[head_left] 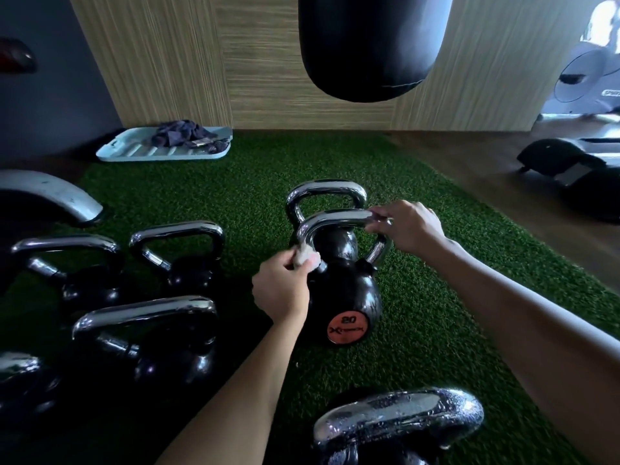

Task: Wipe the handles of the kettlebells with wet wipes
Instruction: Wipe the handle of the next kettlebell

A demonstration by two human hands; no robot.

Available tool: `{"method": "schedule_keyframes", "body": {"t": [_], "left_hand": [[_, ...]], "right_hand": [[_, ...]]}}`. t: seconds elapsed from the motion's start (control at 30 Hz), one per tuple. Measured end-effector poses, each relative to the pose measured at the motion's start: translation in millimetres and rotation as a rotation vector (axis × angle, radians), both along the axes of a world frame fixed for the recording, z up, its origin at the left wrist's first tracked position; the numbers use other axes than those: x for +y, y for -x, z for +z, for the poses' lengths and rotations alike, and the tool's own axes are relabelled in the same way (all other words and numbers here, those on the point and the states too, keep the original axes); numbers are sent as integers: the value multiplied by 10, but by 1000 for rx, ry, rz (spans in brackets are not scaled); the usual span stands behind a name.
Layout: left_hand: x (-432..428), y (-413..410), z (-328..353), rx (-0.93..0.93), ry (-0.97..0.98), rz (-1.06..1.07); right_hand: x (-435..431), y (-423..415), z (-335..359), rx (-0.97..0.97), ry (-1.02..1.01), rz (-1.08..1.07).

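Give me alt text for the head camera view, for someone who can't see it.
A left hand presses a wipe to the chrome handle of a black kettlebell marked 20 on green turf, while the right hand grips the handle's right corner. Other kettlebells stand nearby.

A green artificial-turf mat [419, 330] covers the floor, bordered on the right by a strip of brown wood-plank flooring [469, 162]. Behind it stands a pale wood-grain panelled wall [261, 78], meeting a dark grey wall [50, 95] at the left. A black cylindrical punching bag [365, 45] hangs in front of the panels. A pale blue ribbed plastic tray [134, 152] lies at the wall's foot, holding a crumpled dark cloth [181, 134]. Bright light falls around a white round fan [583, 75] at the far right.
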State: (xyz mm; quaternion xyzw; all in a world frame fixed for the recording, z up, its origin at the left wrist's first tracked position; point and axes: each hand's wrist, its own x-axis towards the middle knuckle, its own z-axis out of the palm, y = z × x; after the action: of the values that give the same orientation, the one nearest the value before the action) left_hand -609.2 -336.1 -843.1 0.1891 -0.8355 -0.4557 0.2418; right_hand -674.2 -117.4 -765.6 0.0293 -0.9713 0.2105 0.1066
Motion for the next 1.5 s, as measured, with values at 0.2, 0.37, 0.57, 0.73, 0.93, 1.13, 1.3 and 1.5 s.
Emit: {"method": "schedule_keyframes", "body": {"t": [0.2, 0.37, 0.57, 0.73, 0.93, 1.13, 1.3, 1.5], "left_hand": [[82, -139, -61, -64, -261, 32], [-106, -252, 179, 297, -377, -165], [-192, -395, 424, 513, -125, -489], [-164, -392, 553, 432, -283, -559], [-140, -404, 747, 477, -135, -636], [-297, -414, 803, 397, 67, -724], [-634, -343, 653, 88, 389, -529], [-638, -90, 695, 34, 505, -680]], "right_hand": [[-7, -27, -40, 6, 4, 16], [-18, -197, -67, 63, 60, 64], [-48, -659, 111, 72, -67, 79], [-130, -884, 544, -286, 577, 243], [-284, -1009, 655, -502, 662, 414], [-341, -968, 542, -427, 814, 319], [-120, -730, 532, 126, 525, 18], [-31, -453, 436, -148, 454, 101]]}}
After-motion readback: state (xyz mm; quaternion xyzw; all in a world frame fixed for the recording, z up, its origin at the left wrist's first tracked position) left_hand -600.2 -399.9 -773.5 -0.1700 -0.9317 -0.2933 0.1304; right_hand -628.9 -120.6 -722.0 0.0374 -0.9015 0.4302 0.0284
